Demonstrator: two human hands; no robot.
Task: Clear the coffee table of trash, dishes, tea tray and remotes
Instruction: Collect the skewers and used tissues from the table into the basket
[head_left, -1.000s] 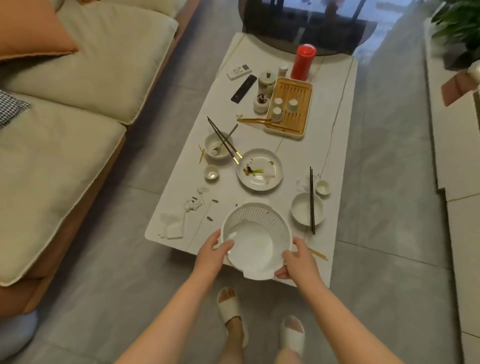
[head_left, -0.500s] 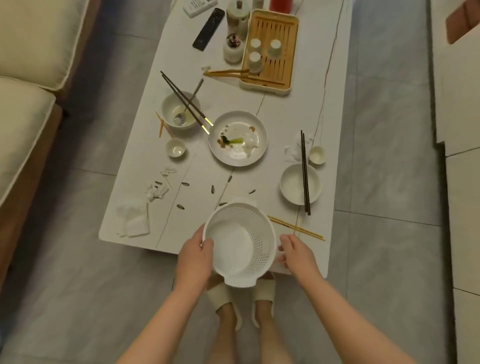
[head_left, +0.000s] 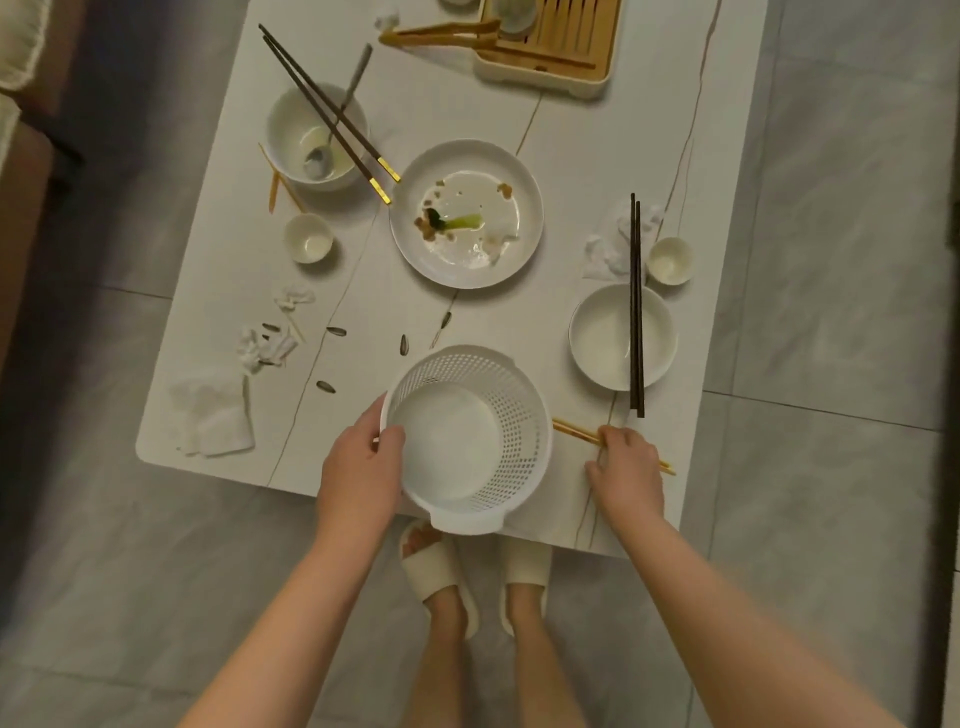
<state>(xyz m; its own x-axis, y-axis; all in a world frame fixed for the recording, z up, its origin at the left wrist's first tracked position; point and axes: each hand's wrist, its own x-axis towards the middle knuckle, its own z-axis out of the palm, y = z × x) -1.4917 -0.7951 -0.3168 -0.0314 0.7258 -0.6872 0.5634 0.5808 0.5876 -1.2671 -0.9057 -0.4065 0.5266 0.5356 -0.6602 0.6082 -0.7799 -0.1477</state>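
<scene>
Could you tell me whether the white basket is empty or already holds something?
Empty: the basket shows only its bare white bottom.

Head view — steeply down, close

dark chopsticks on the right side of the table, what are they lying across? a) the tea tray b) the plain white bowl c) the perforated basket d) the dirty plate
b: the dark chopsticks lie across the rim of the plain white bowl on the table's right side, apart from the dirty plate, the perforated basket and the tea tray.
</scene>
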